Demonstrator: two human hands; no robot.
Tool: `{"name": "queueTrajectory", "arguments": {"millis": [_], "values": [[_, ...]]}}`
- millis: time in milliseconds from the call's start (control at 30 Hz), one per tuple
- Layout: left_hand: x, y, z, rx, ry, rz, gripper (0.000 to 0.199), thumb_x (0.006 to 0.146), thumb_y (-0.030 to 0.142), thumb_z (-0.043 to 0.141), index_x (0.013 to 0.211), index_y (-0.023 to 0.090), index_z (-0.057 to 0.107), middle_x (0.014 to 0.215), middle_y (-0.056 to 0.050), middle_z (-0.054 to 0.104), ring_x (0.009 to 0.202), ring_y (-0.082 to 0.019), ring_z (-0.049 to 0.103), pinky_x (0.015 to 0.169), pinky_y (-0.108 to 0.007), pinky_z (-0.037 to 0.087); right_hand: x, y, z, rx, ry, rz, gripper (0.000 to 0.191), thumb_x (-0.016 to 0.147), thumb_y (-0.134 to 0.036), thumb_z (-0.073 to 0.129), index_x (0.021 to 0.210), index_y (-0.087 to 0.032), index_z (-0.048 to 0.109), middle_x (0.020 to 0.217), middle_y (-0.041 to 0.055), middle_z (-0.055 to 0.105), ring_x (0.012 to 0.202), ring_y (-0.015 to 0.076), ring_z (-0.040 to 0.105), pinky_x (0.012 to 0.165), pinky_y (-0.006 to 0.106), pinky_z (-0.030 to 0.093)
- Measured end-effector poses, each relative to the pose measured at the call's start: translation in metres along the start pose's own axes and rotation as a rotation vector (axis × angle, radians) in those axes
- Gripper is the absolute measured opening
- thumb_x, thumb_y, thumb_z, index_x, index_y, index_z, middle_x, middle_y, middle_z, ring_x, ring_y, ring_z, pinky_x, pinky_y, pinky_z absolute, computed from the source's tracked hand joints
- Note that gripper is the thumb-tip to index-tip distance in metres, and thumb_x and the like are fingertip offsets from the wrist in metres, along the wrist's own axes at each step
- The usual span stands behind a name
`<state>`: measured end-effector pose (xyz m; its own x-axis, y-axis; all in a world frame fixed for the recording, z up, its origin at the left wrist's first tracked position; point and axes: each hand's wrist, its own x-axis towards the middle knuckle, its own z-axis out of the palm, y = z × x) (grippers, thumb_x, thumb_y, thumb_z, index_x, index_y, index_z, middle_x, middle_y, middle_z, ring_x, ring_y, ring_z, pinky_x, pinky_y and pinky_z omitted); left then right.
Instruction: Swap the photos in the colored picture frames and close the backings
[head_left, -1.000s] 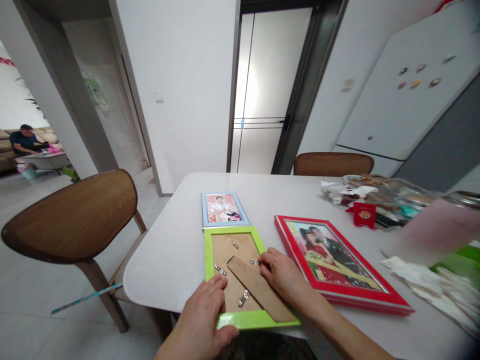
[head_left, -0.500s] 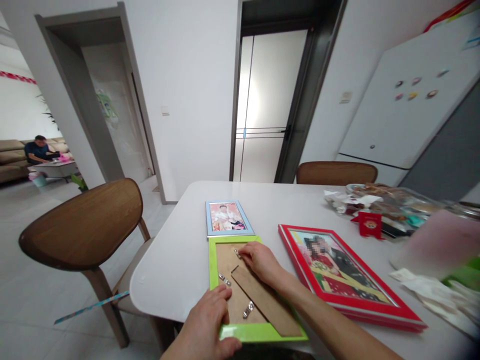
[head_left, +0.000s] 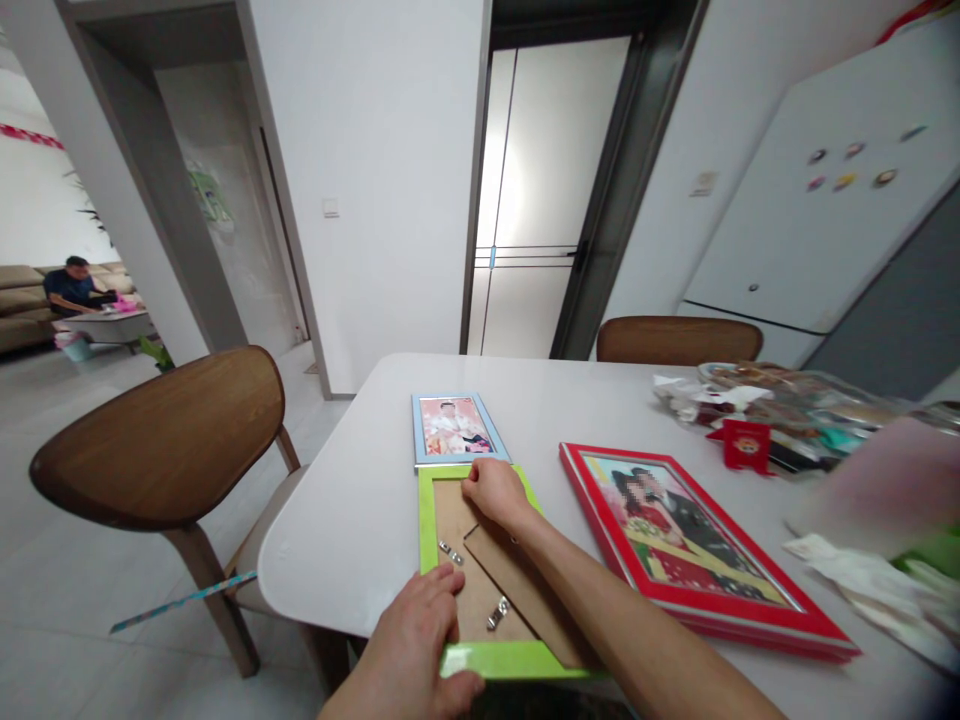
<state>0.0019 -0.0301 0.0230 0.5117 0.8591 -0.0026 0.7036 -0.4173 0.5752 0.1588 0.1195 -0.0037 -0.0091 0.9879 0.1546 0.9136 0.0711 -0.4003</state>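
Note:
A green picture frame (head_left: 426, 525) lies face down on the table, its brown backing board (head_left: 469, 590) showing and a brown stand flap (head_left: 517, 590) fixed on it. My left hand (head_left: 416, 640) grips the frame's near left corner, fingers on top and thumb at the near edge. At the far end of the backing, my right hand (head_left: 496, 495) is closed, its fingertips pressed down over a metal clip that they now hide. Two other metal clips, a left one (head_left: 451, 552) and a near one (head_left: 498, 613), stay in sight on the backing.
Beyond the green frame lies a blue picture frame (head_left: 420, 430). To the right is a large red picture frame (head_left: 592, 500). Tissues, a small red packet (head_left: 746, 446) and plastic wrapping crowd the table's right side. A wooden chair (head_left: 165, 440) stands left; a person (head_left: 71, 288) sits far off.
My right hand has turned and curled over the far clip, which showed beside its fingertips before. My left hand keeps its place on the frame. The view has shifted slightly.

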Motion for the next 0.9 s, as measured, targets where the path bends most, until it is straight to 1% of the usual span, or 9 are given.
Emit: {"name": "queueTrajectory", "arguments": {"millis": [100, 167, 300, 400, 467, 567, 767, 833, 900], "values": [[-0.001, -0.001, 0.001, -0.005, 0.012, 0.007, 0.026, 0.056, 0.021, 0.065, 0.078, 0.016, 0.053, 0.127, -0.011, 0.042, 0.120, -0.022, 0.032, 0.099, -0.035, 0.025, -0.001, -0.003, -0.002, 0.008, 0.023, -0.004, 0.017, 0.067, -0.019, 0.048, 0.069, -0.011, 0.063, 0.068, 0.0097, 0.064, 0.054, 0.0142, 0.050, 0.046, 0.024, 0.026], [-0.003, -0.003, 0.002, -0.013, 0.023, 0.009, 0.027, 0.056, 0.022, 0.066, 0.079, 0.017, 0.053, 0.127, -0.011, 0.042, 0.119, -0.021, 0.032, 0.099, -0.035, 0.026, -0.007, -0.006, -0.006, 0.032, 0.022, -0.048, 0.019, 0.069, -0.019, 0.046, 0.070, -0.011, 0.063, 0.067, 0.0087, 0.063, 0.054, 0.0140, 0.050, 0.048, 0.023, 0.028], [-0.006, -0.008, 0.003, -0.035, 0.044, 0.024, 0.028, 0.054, 0.021, 0.068, 0.077, 0.018, 0.052, 0.126, -0.008, 0.043, 0.119, -0.019, 0.033, 0.098, -0.032, 0.027, -0.039, -0.012, -0.017, 0.106, -0.006, -0.226, 0.019, 0.073, -0.020, 0.045, 0.072, -0.016, 0.063, 0.073, 0.0044, 0.063, 0.066, 0.0129, 0.052, 0.060, 0.022, 0.034], [-0.008, -0.011, 0.003, -0.054, 0.059, 0.040, 0.028, 0.054, 0.022, 0.069, 0.076, 0.019, 0.052, 0.127, -0.007, 0.043, 0.119, -0.018, 0.033, 0.098, -0.030, 0.027, -0.068, -0.018, -0.022, 0.150, -0.054, -0.351, 0.019, 0.074, -0.020, 0.047, 0.069, -0.019, 0.065, 0.073, 0.0019, 0.061, 0.073, 0.0126, 0.051, 0.067, 0.021, 0.034], [-0.008, -0.011, 0.003, -0.064, 0.065, 0.052, 0.029, 0.054, 0.021, 0.070, 0.076, 0.019, 0.051, 0.126, -0.007, 0.043, 0.118, -0.018, 0.033, 0.097, -0.030, 0.027, -0.079, -0.022, -0.023, 0.163, -0.084, -0.404, 0.018, 0.074, -0.021, 0.048, 0.069, -0.020, 0.066, 0.071, 0.0019, 0.060, 0.074, 0.0134, 0.050, 0.067, 0.023, 0.034], [-0.007, -0.010, 0.002, -0.081, 0.075, 0.075, 0.029, 0.054, 0.019, 0.070, 0.075, 0.019, 0.050, 0.124, -0.005, 0.045, 0.116, -0.018, 0.036, 0.097, -0.029, 0.028, -0.084, -0.025, -0.022, 0.156, -0.097, -0.456, 0.016, 0.073, -0.020, 0.051, 0.072, -0.021, 0.067, 0.072, 0.0028, 0.060, 0.074, 0.0144, 0.048, 0.066, 0.024, 0.033], [-0.007, -0.007, 0.001, -0.104, 0.092, 0.110, 0.029, 0.054, 0.017, 0.071, 0.072, 0.020, 0.048, 0.118, -0.003, 0.049, 0.111, -0.017, 0.040, 0.094, -0.026, 0.031, -0.080, -0.025, -0.021, 0.063, -0.110, -0.576, 0.019, 0.075, -0.020, 0.051, 0.060, -0.019, 0.062, 0.068, 0.0014, 0.059, 0.071, 0.0132, 0.044, 0.063, 0.025, 0.030], [-0.007, -0.008, 0.001, -0.103, 0.088, 0.112, 0.029, 0.055, 0.018, 0.071, 0.073, 0.020, 0.049, 0.119, -0.004, 0.049, 0.112, -0.017, 0.040, 0.095, -0.027, 0.031, -0.079, -0.024, -0.021, 0.069, -0.111, -0.588, 0.018, 0.075, -0.021, 0.051, 0.062, -0.019, 0.063, 0.068, 0.0012, 0.059, 0.072, 0.0133, 0.044, 0.064, 0.025, 0.030], [-0.007, -0.009, 0.001, -0.097, 0.080, 0.109, 0.028, 0.055, 0.017, 0.070, 0.074, 0.019, 0.049, 0.120, -0.004, 0.048, 0.113, -0.017, 0.039, 0.096, -0.028, 0.029, -0.082, -0.021, -0.024, 0.100, -0.120, -0.591, 0.016, 0.076, -0.022, 0.050, 0.071, -0.021, 0.064, 0.071, 0.0015, 0.059, 0.074, 0.0137, 0.045, 0.066, 0.025, 0.031]]}}
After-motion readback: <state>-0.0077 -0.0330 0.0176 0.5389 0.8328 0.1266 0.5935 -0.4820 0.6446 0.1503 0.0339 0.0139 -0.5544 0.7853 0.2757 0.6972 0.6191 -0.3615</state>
